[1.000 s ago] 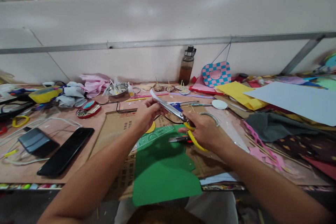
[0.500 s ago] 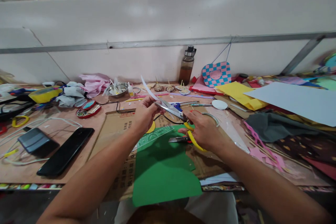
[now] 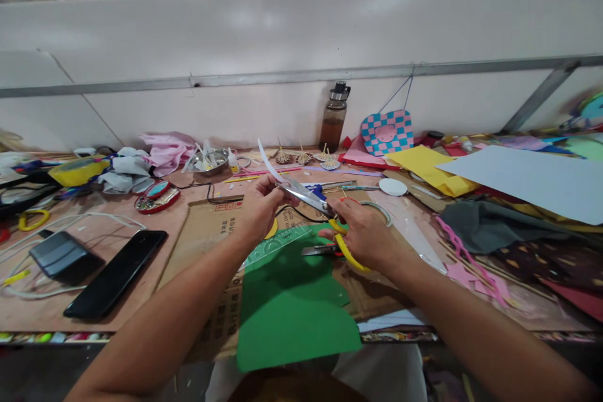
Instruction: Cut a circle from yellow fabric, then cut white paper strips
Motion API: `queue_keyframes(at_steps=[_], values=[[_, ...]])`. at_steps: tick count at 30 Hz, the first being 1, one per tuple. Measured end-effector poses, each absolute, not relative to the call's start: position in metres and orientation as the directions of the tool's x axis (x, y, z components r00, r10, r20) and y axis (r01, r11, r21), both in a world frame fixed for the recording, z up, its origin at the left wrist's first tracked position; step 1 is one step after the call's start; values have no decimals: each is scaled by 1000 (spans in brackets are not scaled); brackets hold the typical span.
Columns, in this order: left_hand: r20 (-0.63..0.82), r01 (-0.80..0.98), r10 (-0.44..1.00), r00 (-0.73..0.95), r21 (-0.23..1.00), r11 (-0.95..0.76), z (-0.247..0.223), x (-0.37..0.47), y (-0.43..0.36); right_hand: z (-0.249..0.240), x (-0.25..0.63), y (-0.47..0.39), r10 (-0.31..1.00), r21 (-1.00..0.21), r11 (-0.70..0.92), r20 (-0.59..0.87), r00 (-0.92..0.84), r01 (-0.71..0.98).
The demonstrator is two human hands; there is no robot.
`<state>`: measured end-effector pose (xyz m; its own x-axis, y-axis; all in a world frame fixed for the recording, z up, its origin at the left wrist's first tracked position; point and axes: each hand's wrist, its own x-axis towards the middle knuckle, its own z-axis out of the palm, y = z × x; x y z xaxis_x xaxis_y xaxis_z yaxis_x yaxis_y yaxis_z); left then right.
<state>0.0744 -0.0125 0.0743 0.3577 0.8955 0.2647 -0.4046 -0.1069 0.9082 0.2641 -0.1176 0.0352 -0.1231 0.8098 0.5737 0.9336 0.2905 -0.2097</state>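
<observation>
My right hand grips yellow-handled scissors, whose blades point left toward my other hand. Between the fingertips of my left hand is a thin curved white paper strip, its free end rising up and away. The blade tips meet the strip at my left fingers; how far the blades are apart is hard to make out. Below both hands lie a green sheet, a clear green stencil ruler and a utility knife, on flattened cardboard.
A black phone and charger block with white cable lie left. A dark bottle stands against the wall beside a checkered hanging piece. White paper, yellow sheets and grey cloth crowd the right.
The strip's free end has shifted slightly right and down. Both hands keep nearly the same pose and hold, and the whole view has drifted a little.
</observation>
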Motion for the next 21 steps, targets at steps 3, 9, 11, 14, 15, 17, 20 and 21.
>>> queue_keyframes(at_steps=[3, 9, 11, 14, 15, 17, 20, 21], values=[[257, -403, 893, 368, 910, -96, 75, 75, -13, 36, 264, -118, 807, -198, 291, 576, -129, 936], [254, -403, 887, 385, 911, -85, 75, 74, -13, 36, 264, -118, 810, -174, 292, 567, -146, 941], [250, -395, 887, 388, 915, -86, 75, 73, -13, 37, 264, -119, 814, -178, 296, 561, -151, 938], [247, -387, 886, 392, 918, -85, 76, 72, -13, 37, 264, -119, 816, -185, 308, 555, -160, 933], [248, -386, 884, 396, 918, -85, 76, 72, -13, 38, 264, -119, 819, -185, 307, 551, -160, 934], [251, -383, 879, 405, 920, -86, 77, 72, -13, 38, 264, -119, 825, -184, 297, 543, -154, 937], [249, -385, 876, 412, 920, -81, 77, 72, -13, 37, 265, -118, 818, -177, 303, 553, -160, 936], [245, -384, 877, 413, 920, -76, 77, 72, -13, 36, 265, -118, 814, -176, 305, 558, -160, 936]])
